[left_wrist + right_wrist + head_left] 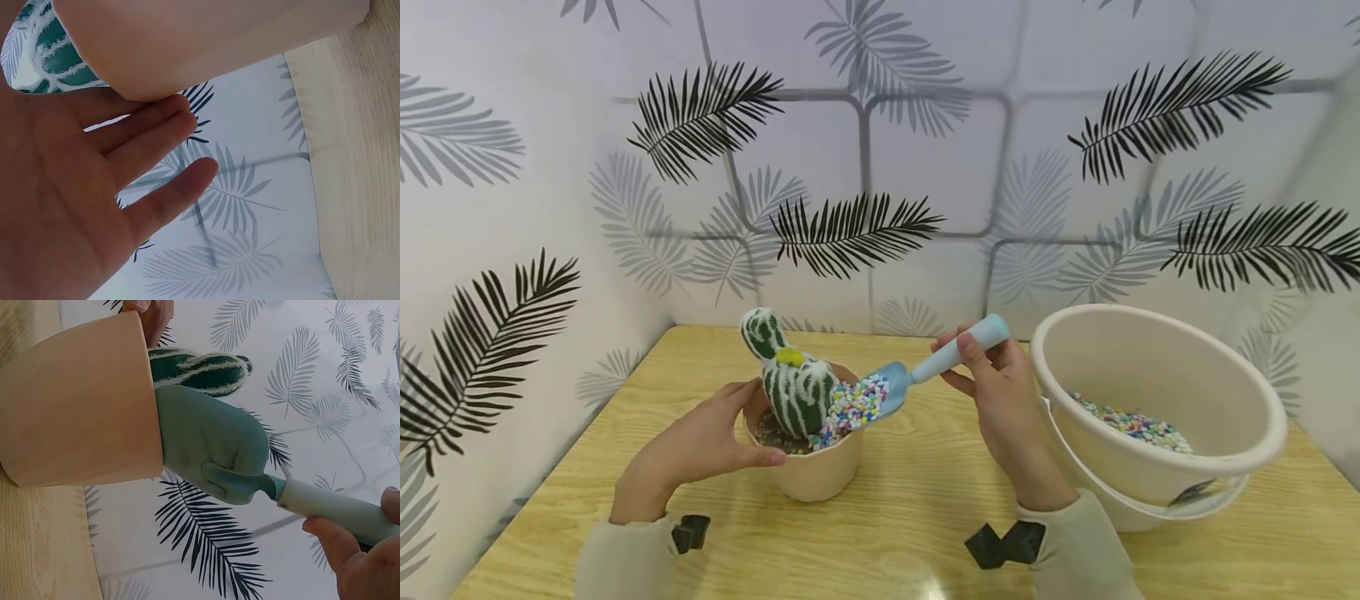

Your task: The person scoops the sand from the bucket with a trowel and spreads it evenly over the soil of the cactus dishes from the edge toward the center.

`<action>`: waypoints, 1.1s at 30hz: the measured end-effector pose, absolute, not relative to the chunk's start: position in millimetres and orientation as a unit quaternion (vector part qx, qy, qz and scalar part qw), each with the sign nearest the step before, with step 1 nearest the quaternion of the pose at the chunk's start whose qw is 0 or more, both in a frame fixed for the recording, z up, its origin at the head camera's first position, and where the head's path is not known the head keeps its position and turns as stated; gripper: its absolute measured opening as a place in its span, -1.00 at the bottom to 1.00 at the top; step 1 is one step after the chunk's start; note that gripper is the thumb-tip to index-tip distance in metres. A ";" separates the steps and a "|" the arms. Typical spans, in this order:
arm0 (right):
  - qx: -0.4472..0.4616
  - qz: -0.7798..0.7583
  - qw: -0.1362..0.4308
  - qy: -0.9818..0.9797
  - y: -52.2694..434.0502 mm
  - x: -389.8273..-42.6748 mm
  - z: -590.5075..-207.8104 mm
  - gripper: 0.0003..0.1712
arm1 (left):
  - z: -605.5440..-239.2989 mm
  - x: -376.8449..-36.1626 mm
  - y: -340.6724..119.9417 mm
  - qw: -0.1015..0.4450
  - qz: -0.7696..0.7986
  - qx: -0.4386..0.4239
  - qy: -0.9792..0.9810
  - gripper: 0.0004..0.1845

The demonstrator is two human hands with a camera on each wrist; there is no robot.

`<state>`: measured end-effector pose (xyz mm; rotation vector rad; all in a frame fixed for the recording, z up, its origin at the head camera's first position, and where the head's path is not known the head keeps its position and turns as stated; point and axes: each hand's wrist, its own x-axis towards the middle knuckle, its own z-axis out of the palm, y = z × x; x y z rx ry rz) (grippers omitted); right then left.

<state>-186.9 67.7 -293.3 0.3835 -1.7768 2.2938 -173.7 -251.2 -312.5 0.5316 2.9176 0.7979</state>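
Observation:
In the head view a peach flowerpot (816, 479) stands on the table, with a knitted green-and-white cactus (797, 398) bearing a yellow patch inside it. My left hand (711, 433) holds the pot at its left rim, thumb in front and fingers behind. My right hand (1003, 392) grips the pale handle of a small blue trowel (958, 354). The trowel's blade tips over the pot's right rim, and multicoloured pebbles (856, 402) spill from it beside the cactus. From the right wrist, the back of the blade (209, 437) shows against the pot's rim.
A cream bucket (1060, 383) with its handle hanging at the front stands to the right, close to my right forearm. More coloured pebbles (1138, 429) lie in its bottom. Behind the wooden table (910, 492) rises a leaf-patterned wall (925, 167).

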 end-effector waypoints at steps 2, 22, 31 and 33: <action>0.132 0.779 0.111 -0.603 68.0 -186.6 -292.0 -0.94 | -313.8 -174.6 -251.4 0.030 0.271 0.184 0.944 0.12; 0.127 0.767 0.110 -0.619 70.7 -183.9 -286.4 -0.94 | -321.6 -181.5 -249.7 0.027 0.319 0.218 0.922 0.11; 0.143 0.765 0.110 -0.618 64.5 -181.7 -289.2 -0.96 | -324.7 -182.4 -249.8 0.028 0.326 0.220 0.919 0.09; 0.146 0.766 0.107 -0.617 63.7 -181.1 -289.5 -0.96 | -324.6 -182.6 -249.8 0.030 0.329 0.220 0.918 0.08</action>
